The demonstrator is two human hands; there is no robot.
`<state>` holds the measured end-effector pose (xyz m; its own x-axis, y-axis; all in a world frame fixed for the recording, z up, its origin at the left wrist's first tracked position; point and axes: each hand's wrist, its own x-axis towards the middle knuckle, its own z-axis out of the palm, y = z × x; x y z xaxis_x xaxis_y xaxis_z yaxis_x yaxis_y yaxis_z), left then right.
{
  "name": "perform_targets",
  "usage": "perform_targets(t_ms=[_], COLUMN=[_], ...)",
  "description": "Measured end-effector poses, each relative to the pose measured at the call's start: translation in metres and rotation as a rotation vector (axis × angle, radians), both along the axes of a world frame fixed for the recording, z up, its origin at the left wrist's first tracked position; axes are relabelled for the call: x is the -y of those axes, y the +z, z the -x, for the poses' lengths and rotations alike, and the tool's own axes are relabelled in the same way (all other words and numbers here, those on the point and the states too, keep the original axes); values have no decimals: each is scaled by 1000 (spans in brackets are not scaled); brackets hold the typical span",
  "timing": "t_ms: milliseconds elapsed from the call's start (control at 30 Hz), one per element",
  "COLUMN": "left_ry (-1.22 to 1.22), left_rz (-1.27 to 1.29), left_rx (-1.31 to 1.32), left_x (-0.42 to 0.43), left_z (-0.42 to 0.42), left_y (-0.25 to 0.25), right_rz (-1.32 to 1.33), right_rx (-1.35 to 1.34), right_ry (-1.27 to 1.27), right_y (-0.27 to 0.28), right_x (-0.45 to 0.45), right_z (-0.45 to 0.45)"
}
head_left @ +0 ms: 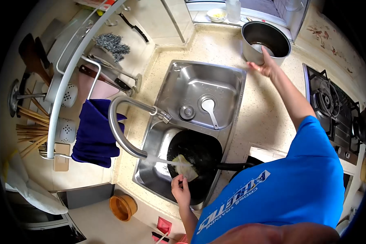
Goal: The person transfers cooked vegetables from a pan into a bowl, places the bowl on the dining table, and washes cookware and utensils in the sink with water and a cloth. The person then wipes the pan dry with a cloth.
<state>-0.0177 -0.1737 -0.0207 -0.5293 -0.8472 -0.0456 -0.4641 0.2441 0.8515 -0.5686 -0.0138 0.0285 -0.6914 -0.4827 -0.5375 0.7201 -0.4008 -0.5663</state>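
My left hand pinches the lower edge of a pale, yellowish cloth under the water stream from the curved faucet. Beneath the cloth lies a black pan in the nearer sink basin, its handle pointing toward my body. My right hand is stretched out at the near side of a grey pot with a dark inside, its fingers apart. Whether the fingers touch the pot is hard to tell.
A white spoon and a drain strainer lie in the other basin. The gas stove is at the right. A purple towel hangs from the rack at the left. A small bowl stands by the window.
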Motion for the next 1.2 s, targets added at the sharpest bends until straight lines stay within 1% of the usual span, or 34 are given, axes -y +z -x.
perform_targets(t_ms=[67,100,167,200,267,333,367,400,433,467,533,567,600,633,667,700,733,767,800,867,933,1000,1067,1100,1133,1200], left_ry=[-25,-36,-48,-66,-55,-111,-131,-135,-112,-118,-128,-171,-234,-299,-311,-317,-331,-318,-274,-221,88,388,489,530,572,670], left_rz=[22,31,23,11,-25,-11,-37,-60,-181,-239,-470,-540,-563,-558,-645,-639,-637,-639,-582,-521,-497,-532,-536,-520,-508,-497], left_rx=[-55,-24,-22,-27,-54,-3,-57,-91,-170,-203,-332,-325,-386,-392,-492,-491,-489,-498,-486,-481,-315,-432,-638,-645,-650,-672], left_x=[-3,-6,-10,-11,-21,-28,-26,-27,-29,-33,-38,-42,-46,-51,-55,-61,-65,-69,-74,-83,-85,-86,-83,-81,-76,-75], left_z=[4,8,9,10,16,21,17,20,25,35,45,52,53,51,48,41,35,26,13,-2,-16,-41,-58,-71,-86,-109], left_y=[0,6,4,3,13,28,19,23,27,42,56,76,78,91,97,104,109,106,102,101,99,78,93,92,86,86], right_rz=[-14,-14,26,31,-53,-40,-50,-61,-66,-64,-60,-50,-41,-75,-108,-204,-162,-203,-242,-521,-299,-242,-177,-103,-202,-282], right_rx=[27,35,59,63,-76,-133,-167,-197,-200,-206,-126,-115,-111,-141,-174,-206,-242,-307,-374,-689,-806,-633,-850,-1060,-1416,-1526], right_ry=[8,11,-351,-352,-266,-66,-41,-8,51,124,261,340,409,453,487,502,595,669,740,1020,1023,1342,1634,1479,1392,1557], right_y=[-4,-7,-10,-10,-5,0,13,25,27,29,58,60,61,59,59,69,65,63,65,74,83,84,64,34,36,25], right_x=[-11,-14,-15,-19,-33,-58,-63,-68,-77,-82,-83,-89,-97,-101,-101,-95,-97,-95,-91,-75,-48,-26,-5,0,11,18], right_z=[21,22,24,14,-26,-57,-80,-104,-121,-135,-180,-197,-211,-228,-241,-262,-272,-282,-293,-310,-340,-343,-318,-305,-299,-282])
